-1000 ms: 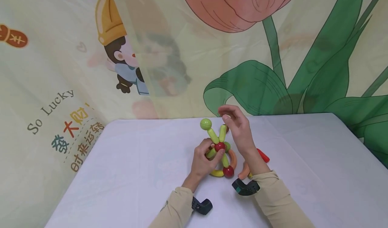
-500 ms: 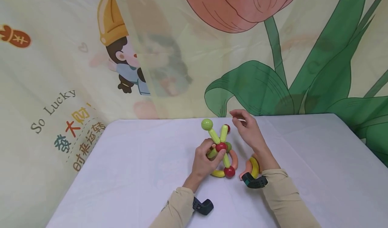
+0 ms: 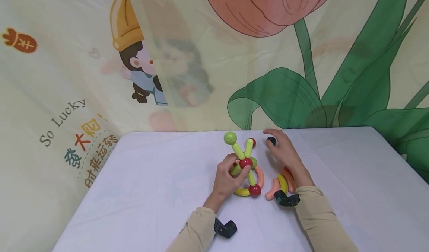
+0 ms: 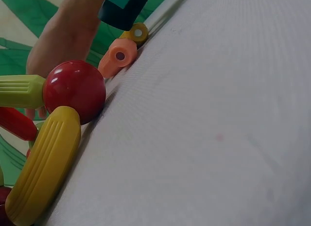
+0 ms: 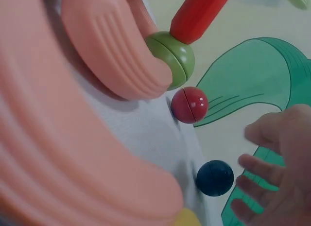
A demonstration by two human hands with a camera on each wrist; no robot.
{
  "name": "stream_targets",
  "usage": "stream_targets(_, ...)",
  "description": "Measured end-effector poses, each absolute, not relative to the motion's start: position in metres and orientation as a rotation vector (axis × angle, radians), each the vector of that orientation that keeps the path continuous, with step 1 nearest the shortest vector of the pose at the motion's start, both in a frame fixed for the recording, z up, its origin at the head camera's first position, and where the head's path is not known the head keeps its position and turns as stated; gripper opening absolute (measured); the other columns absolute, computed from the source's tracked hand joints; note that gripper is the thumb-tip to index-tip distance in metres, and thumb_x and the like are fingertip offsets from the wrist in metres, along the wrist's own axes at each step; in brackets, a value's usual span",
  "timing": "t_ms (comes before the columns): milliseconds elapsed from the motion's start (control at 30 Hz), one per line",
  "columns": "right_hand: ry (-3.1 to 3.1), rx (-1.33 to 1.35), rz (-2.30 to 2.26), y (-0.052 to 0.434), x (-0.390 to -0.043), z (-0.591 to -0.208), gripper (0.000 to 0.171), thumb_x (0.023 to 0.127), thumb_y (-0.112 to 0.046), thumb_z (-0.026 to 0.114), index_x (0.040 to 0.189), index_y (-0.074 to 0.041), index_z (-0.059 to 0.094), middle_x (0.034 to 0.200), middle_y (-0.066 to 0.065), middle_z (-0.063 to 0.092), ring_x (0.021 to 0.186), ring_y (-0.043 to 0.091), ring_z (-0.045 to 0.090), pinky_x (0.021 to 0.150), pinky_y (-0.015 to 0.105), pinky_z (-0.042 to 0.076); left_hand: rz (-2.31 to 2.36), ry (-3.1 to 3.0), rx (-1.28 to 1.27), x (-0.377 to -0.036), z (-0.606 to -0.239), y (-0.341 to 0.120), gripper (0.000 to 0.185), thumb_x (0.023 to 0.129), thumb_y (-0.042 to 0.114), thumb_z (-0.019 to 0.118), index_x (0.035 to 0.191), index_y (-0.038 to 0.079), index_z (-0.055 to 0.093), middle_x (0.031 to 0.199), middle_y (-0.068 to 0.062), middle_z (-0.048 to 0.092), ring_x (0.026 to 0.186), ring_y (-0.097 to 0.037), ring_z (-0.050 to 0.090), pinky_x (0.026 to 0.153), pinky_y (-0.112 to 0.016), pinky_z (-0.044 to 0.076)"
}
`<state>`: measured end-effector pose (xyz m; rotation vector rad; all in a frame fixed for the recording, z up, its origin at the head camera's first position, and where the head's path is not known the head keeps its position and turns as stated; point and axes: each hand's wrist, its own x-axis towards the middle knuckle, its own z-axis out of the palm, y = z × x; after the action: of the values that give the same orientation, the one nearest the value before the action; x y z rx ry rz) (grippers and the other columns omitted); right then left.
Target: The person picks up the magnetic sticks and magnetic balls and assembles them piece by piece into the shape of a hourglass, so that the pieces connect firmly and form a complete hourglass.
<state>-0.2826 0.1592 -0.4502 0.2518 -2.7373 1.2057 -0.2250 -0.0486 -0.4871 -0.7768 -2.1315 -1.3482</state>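
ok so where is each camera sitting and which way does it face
Head: on the person's head, looking forward and down at the white table; shows both sleeves, left hand gripping the toy structure, right hand by the dark ball.
Left wrist: low at the cloth, facing the structure's red ball; shows the other forearm.
Right wrist: low, facing the dark ball; shows fingertips.
Shared: head and right wrist both show the dark ball.

Tabletop and the items resting on it

The tabletop (image 3: 151,192), covered in white cloth, fills the lower half of the frame. At centre stands a rod-and-ball structure (image 3: 246,168). Just right of it lie curved pieces (image 3: 281,185) in orange and yellow. Toward the far edge sit a small red ball (image 3: 253,142) and a dark ball (image 3: 271,140), slightly apart.
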Motion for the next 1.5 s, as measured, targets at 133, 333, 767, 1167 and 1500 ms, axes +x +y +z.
stream_targets(133,-2.856,0.23,1.167,0.162,-0.283,-0.455,0.042,0.095,-0.014,0.049,0.135,-0.004,0.048,0.149,0.022,0.032,0.138,0.042,0.028,0.111,0.057,0.023,-1.345,-2.137,-0.779,-0.225,-0.489,-0.049,0.023,0.088,0.026,0.064,0.105,0.011,0.063,0.098,-0.003,0.067,0.085,-0.011,0.059,0.074,-0.02,0.052)
stream_targets(333,-2.938,0.181,1.141,0.167,-0.284,-0.46,0.042,0.096,-0.017,0.048,0.136,-0.006,0.046,0.148,0.023,0.032,0.137,0.043,0.029,0.109,0.058,0.026,-1.352,-2.144,-0.772,-0.225,-0.488,-0.049,0.023,0.088,0.026,0.065,0.105,0.011,0.063,0.098,-0.002,0.067,0.086,-0.011,0.059,0.075,-0.02,0.052)
stream_targets(767,-2.94,0.178,1.158,0.174,-0.282,-0.459,0.037,0.092,-0.011,0.053,0.128,-0.005,0.051,0.132,0.027,0.041,0.125,0.044,0.042,0.103,0.058,0.036,-1.41,-2.168,-0.752,-0.225,-0.488,-0.049,0.024,0.084,0.016,0.069,0.107,0.011,0.063,0.102,-0.003,0.067,0.088,-0.015,0.06,0.077,-0.026,0.053)
stream_targets(1167,-2.946,0.162,1.155,0.174,-0.281,-0.46,0.035,0.093,-0.012,0.054,0.127,-0.007,0.051,0.128,0.025,0.045,0.119,0.042,0.047,0.1,0.056,0.04,-1.411,-2.176,-0.754,-0.225,-0.488,-0.05,0.023,0.086,0.019,0.067,0.108,0.012,0.063,0.102,-0.002,0.067,0.087,-0.013,0.059,0.076,-0.025,0.053)
stream_targets(1500,-2.939,0.172,1.141,0.173,-0.28,-0.459,0.032,0.093,-0.012,0.053,0.125,-0.007,0.051,0.126,0.022,0.048,0.112,0.039,0.05,0.097,0.054,0.044,-1.39,-2.148,-0.775,-0.226,-0.489,-0.05,0.023,0.087,0.023,0.066,0.107,0.012,0.062,0.1,-0.002,0.067,0.086,-0.012,0.059,0.074,-0.022,0.052)
